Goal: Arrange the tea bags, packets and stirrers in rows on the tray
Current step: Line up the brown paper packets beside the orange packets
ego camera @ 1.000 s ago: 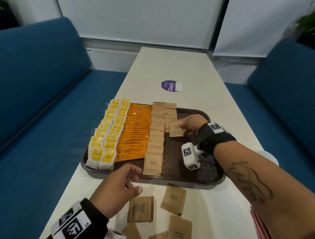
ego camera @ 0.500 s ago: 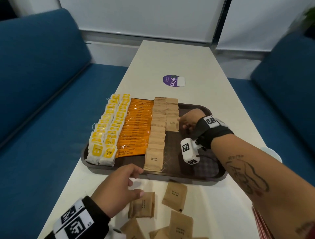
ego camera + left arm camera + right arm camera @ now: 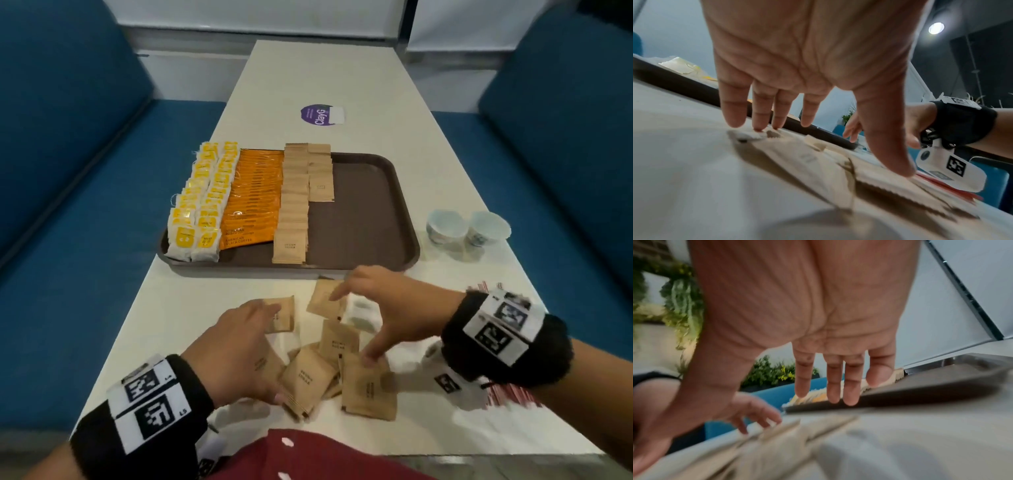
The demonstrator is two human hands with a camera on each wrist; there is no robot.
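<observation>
- The loose brown sugar packets [image 3: 310,377] are lying in a scattered, overlapping heap on the table [image 3: 376,85], just in front of the tray's near edge — within easy reach for the next pick, I'd judge.
- The left hand [image 3: 236,353] is hovering over the heap's left side with fingers [image 3: 760,113] straight and slightly spread; two fingertips are touching a packet and the thumb is reaching toward another, yet nothing is being gripped.
- The right hand [image 3: 390,308] is hanging over the heap's right side, fingers [image 3: 852,386] hanging straight and the thumb spread wide, holding nothing — probably both hands are gathering packets together.
- The tray [image 3: 370,205] is already carrying two rows of yellow tea bags [image 3: 202,205], a row of orange coffee packets [image 3: 253,202] and one full row of brown packets [image 3: 293,205], each overlapping like shingles to save room.
- A second brown row [image 3: 320,174] is only starting at the far end, so the heap likely belongs there.
- Red-striped stirrers [image 3: 513,394] are waiting on the table under the right wrist, and two paper cups [image 3: 466,228] are standing to the right of the tray.
</observation>
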